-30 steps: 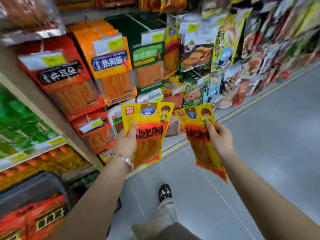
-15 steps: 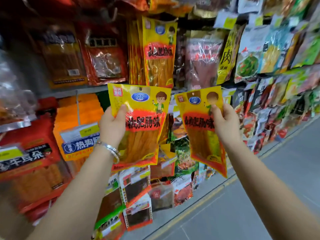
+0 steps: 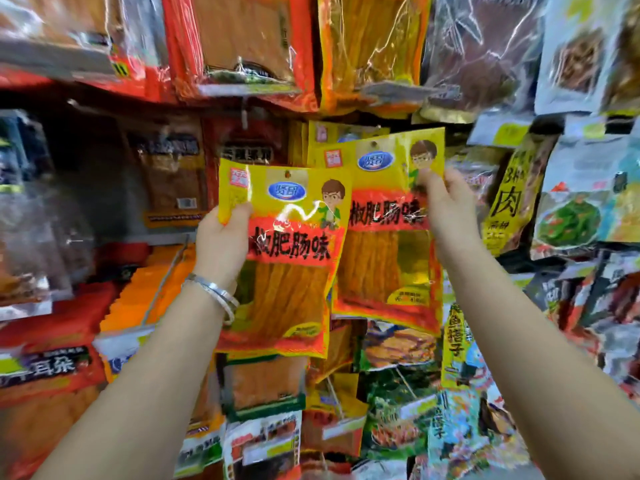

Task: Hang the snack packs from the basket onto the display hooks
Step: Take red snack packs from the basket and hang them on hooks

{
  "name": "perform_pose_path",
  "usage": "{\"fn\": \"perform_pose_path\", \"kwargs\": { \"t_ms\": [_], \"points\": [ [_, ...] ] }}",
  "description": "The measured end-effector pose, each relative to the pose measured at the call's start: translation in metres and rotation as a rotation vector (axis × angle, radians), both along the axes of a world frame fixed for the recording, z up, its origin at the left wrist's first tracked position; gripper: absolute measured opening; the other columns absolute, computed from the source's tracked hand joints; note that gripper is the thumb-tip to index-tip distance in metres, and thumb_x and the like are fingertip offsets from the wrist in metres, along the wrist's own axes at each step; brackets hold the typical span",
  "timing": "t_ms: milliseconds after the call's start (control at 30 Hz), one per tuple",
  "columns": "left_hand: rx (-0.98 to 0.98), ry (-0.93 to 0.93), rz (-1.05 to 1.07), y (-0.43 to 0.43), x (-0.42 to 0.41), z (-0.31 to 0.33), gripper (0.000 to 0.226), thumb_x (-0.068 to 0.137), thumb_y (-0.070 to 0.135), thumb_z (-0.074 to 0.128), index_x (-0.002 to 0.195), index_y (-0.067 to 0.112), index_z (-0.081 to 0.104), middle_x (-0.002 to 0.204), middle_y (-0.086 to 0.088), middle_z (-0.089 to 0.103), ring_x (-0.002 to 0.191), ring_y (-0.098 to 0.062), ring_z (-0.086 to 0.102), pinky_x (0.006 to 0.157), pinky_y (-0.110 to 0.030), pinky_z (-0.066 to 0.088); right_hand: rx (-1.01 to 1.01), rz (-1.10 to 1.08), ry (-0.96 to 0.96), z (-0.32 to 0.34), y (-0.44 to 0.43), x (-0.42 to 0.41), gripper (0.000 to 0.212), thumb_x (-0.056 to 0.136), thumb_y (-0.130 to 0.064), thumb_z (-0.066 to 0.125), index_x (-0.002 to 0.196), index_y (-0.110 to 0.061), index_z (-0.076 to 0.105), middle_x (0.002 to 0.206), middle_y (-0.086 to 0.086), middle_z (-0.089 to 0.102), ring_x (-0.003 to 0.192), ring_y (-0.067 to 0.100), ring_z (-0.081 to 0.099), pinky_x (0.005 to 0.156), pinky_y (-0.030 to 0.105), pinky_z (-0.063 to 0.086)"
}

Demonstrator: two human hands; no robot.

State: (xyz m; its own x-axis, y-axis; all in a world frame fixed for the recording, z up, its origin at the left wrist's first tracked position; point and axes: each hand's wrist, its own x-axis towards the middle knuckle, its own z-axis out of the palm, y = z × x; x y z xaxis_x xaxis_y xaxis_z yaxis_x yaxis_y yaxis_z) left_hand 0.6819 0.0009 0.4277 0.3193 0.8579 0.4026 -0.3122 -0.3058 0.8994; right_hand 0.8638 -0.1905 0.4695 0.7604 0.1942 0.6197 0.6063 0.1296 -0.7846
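Head view showed both packs closer to the rack than half a second before. The left hand (image 3: 221, 244) gripped the first snack pack (image 3: 294, 265) by its left edge. The right hand (image 3: 450, 209) pinched the second snack pack (image 3: 384, 261) near its upper right corner, now raised higher, overlapped by the first and in front of matching hanging packs (image 3: 325, 131).

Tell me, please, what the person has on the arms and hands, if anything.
The left forearm and the right forearm are bare, with no sleeve in view. The left wrist carries thin silver-coloured bangles, stacked close together. The right wrist has nothing on it. Neither the left grip nor the right grip is gloved.
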Motion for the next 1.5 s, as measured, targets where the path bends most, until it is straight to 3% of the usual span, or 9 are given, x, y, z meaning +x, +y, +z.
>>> {"fn": "perform_pose_path", "kwargs": {
  "t_ms": [167,333,667,833,967,1067,1167,1333,1500],
  "points": [
    [0.003,-0.077,0.019,-0.003,0.014,0.015,0.021,0.084,0.027,0.057,0.064,0.026,0.064,0.058,0.013,0.064,0.057,-0.005,0.062,0.056,-0.025,0.049,0.100,0.149,0.076,0.022,0.018,0.023,0.015,0.080,-0.035,0.054,0.071,-0.024,0.049,0.073,0.003,0.046,0.067,0.015,0.045,0.063,0.033,0.036],
    [-0.014,-0.132,0.011,-0.007,0.023,0.020,0.019,0.087,0.024,0.057,0.069,0.025,0.062,0.059,0.012,0.067,0.054,-0.003,0.065,0.045,-0.018,0.047,0.175,0.317,0.224,0.019,0.028,0.040,0.014,0.091,-0.020,0.053,0.077,-0.020,0.057,0.057,-0.012,0.057,0.047,-0.003,0.055,0.044,0.011,0.040],
    [-0.024,-0.092,-0.003,-0.012,0.036,0.021,0.013,0.088,0.029,0.057,0.076,0.026,0.061,0.066,0.007,0.071,0.062,-0.012,0.069,0.047,-0.025,0.052,0.190,0.471,0.351,0.008,0.029,0.050,0.017,0.091,-0.019,0.055,0.075,-0.019,0.058,0.061,-0.006,0.066,0.060,0.011,0.065,0.058,0.026,0.052],
    [-0.010,-0.089,-0.010,-0.012,0.039,0.023,0.015,0.089,0.029,0.056,0.074,0.026,0.061,0.067,0.007,0.070,0.065,-0.014,0.070,0.055,-0.030,0.057,0.095,0.320,0.211,0.014,0.044,0.054,0.014,0.092,-0.021,0.054,0.079,-0.014,0.053,0.073,0.009,0.052,0.067,0.020,0.050,0.061,0.031,0.039],
    [-0.017,-0.094,-0.026,-0.015,0.043,0.026,0.016,0.089,0.028,0.056,0.074,0.027,0.061,0.067,0.008,0.071,0.063,-0.011,0.069,0.049,-0.026,0.053,-0.204,0.023,-0.094,0.017,0.051,0.068,0.035,0.092,-0.028,0.055,0.069,-0.002,0.057,0.062,0.014,0.047,0.059,0.020,0.042,0.056,0.030,0.027],
    [-0.005,-0.077,-0.034,-0.018,0.047,0.028,0.020,0.090,0.029,0.056,0.071,0.029,0.062,0.068,0.008,0.071,0.067,-0.011,0.069,0.057,-0.030,0.054,-0.289,-0.063,-0.164,0.015,0.052,0.073,0.025,0.090,-0.029,0.057,0.096,-0.005,0.066,0.076,0.015,0.053,0.070,0.022,0.047,0.061,0.029,0.034],
    [0.015,-0.069,-0.055,-0.023,0.052,0.031,0.018,0.090,0.031,0.056,0.073,0.030,0.063,0.071,0.009,0.072,0.068,-0.010,0.070,0.059,-0.030,0.053,-0.131,-0.014,-0.093,0.009,0.049,0.061,0.051,0.090,-0.032,0.060,0.135,-0.015,0.041,0.104,0.007,0.051,0.083,0.014,0.052,0.075,0.030,0.045],
    [0.054,-0.054,-0.147,-0.040,0.062,0.038,0.025,0.091,0.034,0.056,0.070,0.039,0.069,0.083,0.005,0.074,0.082,-0.015,0.070,0.075,-0.037,0.055,0.049,0.423,0.181,0.012,0.040,0.037,0.038,0.078,-0.064,0.052,0.093,-0.031,0.066,0.092,-0.009,0.066,0.086,0.012,0.062,0.080,0.039,0.050],
    [0.124,-0.017,-0.216,-0.055,0.076,0.046,0.012,0.088,0.030,0.063,0.100,0.028,0.061,0.095,0.003,0.072,0.088,-0.015,0.069,0.076,-0.032,0.056,0.120,0.391,0.115,0.015,0.032,0.033,0.019,0.084,-0.042,0.063,0.065,-0.041,0.065,0.077,-0.005,0.068,0.083,0.025,0.069,0.080,0.047,0.054]
  ]
}}
